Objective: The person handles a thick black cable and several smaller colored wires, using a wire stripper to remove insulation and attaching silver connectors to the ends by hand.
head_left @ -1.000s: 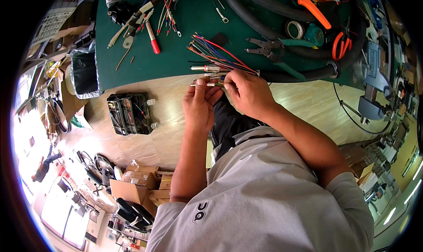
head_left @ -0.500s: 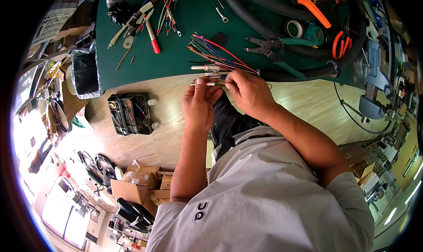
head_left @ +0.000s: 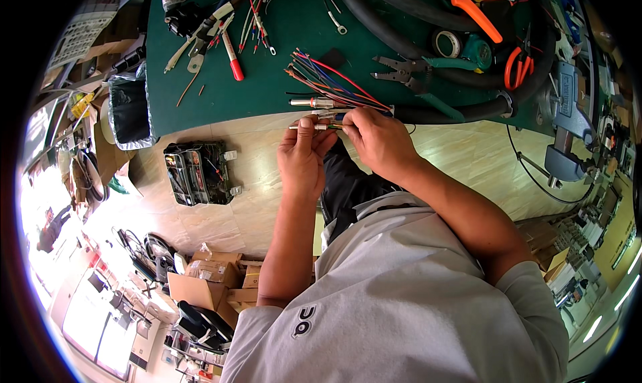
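Note:
My left hand (head_left: 304, 157) pinches a thin metal-tipped wire end (head_left: 309, 126) at the near edge of the green bench mat (head_left: 267, 82). My right hand (head_left: 376, 139) grips the same wire just to the right, fingers closed around it. A bundle of coloured wires (head_left: 328, 82) fans out on the mat just beyond both hands. A small metal-tipped tool (head_left: 313, 103) lies on the mat above my left thumb.
Grey pliers with green handles (head_left: 418, 75), a thick black hose (head_left: 428, 22), tape rolls (head_left: 447, 43), orange cutters (head_left: 516, 65) and a red marker (head_left: 231, 56) lie on the mat. A black parts case (head_left: 198, 172) sits on the wooden floor, cardboard boxes (head_left: 214, 276) lower left.

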### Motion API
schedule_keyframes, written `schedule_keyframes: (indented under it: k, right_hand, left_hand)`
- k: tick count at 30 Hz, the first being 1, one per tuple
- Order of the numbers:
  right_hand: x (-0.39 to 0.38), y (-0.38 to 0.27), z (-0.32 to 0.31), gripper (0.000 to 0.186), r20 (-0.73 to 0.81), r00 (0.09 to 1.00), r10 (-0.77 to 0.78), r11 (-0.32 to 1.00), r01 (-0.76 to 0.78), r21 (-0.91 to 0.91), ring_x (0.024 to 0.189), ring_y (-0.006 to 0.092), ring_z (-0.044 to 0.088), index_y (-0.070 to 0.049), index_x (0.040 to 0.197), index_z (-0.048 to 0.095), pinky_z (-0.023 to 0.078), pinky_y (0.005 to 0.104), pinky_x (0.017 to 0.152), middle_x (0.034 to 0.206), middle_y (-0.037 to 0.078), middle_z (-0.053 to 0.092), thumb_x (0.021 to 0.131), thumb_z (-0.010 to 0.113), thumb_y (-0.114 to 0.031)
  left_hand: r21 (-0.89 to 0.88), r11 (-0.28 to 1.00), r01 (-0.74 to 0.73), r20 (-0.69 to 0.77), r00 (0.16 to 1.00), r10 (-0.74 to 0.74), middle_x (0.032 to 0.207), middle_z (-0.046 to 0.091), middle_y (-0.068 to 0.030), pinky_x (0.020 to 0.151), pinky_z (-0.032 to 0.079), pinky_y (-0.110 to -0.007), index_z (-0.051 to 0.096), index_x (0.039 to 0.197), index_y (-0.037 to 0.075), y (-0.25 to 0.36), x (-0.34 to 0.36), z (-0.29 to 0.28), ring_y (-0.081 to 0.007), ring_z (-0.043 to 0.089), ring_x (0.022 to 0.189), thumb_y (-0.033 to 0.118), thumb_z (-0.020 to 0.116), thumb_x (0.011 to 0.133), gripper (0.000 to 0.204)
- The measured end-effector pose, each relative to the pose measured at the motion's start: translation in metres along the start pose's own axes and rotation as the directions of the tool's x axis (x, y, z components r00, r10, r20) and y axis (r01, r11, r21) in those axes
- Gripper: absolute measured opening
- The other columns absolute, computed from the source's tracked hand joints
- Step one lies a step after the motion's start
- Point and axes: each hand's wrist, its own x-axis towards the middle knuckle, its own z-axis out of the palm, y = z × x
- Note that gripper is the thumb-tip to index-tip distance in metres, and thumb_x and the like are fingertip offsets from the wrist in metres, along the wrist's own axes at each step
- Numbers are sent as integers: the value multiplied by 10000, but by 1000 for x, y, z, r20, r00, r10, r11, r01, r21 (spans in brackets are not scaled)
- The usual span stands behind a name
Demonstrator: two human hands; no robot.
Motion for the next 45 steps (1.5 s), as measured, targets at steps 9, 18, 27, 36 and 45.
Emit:
schedule_keyframes:
  k: [9,18,27,36,45]
  right_hand:
    - [0,2,1,127,-5,1000,2,992,-2,124,714,317,633,-54,903,513,512,410,606,808,101,610,879,623,-111]
    - [5,-14,-3,130,-11,1000,-20,969,23,246,714,317,629,-50,924,521,498,407,598,825,103,610,884,633,-103]
    - [4,-35,-29,207,-55,884,-464,885,461,-63,751,224,617,-51,1003,565,512,332,600,847,63,574,811,634,-83]
    - [-2,-42,-86,176,-18,771,-636,736,599,-315,678,171,614,-64,962,595,492,284,549,827,37,596,805,638,-130]
    - [-14,-55,-113,194,-90,744,-662,722,600,-344,644,169,603,-61,931,575,479,278,521,796,34,587,767,672,-95]
  left_hand:
    - [-11,991,-131,-209,970,126,1004,636,-151,832,564,-381,542,1065,-4,14,-4,0,-274,649,926,223,442,1029,250]
    - [2,993,-118,-196,974,116,766,550,-33,587,437,-238,600,1012,-4,28,-28,-16,-129,527,634,187,547,977,202]
    - [55,997,46,38,998,-49,726,597,-23,521,386,-207,622,883,22,54,-57,8,-67,493,557,153,671,918,144]
    - [577,816,-24,285,943,-174,713,565,-22,558,385,-215,595,841,-10,86,-79,30,-72,492,612,161,644,922,196]
    - [553,832,-47,512,807,-295,664,499,-11,518,317,-240,550,803,2,112,-81,42,-77,401,567,117,602,884,151]
